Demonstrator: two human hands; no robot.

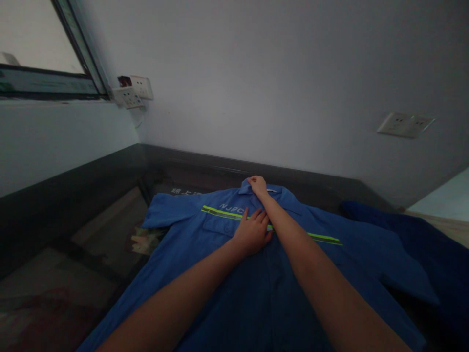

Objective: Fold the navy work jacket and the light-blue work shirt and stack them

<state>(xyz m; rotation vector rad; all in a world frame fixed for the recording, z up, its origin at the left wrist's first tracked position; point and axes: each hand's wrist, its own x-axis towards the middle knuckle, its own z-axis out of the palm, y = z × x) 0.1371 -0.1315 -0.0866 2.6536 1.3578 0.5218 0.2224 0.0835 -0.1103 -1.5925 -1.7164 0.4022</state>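
Observation:
A blue short-sleeved work shirt (242, 313) lies spread front side up on a dark glossy surface, its collar toward the wall. Yellow-green stripes (223, 213) cross its chest, with white letters above the stripe on the left. My left hand (252, 232) rests on the chest by the front placket, fingers spread over the fabric. Farther up, my right hand (257, 186) pinches the left side of the shirt collar (244, 188) between thumb and fingers. My right forearm covers part of the placket and the stripe.
The dark tabletop (73, 234) meets a pale wall (256, 88) behind the collar. A darker blue cloth (432, 249) lies at the right. One wall socket (405, 125) is on the right, and a loose, hanging socket (129, 97) is at the left corner near a window.

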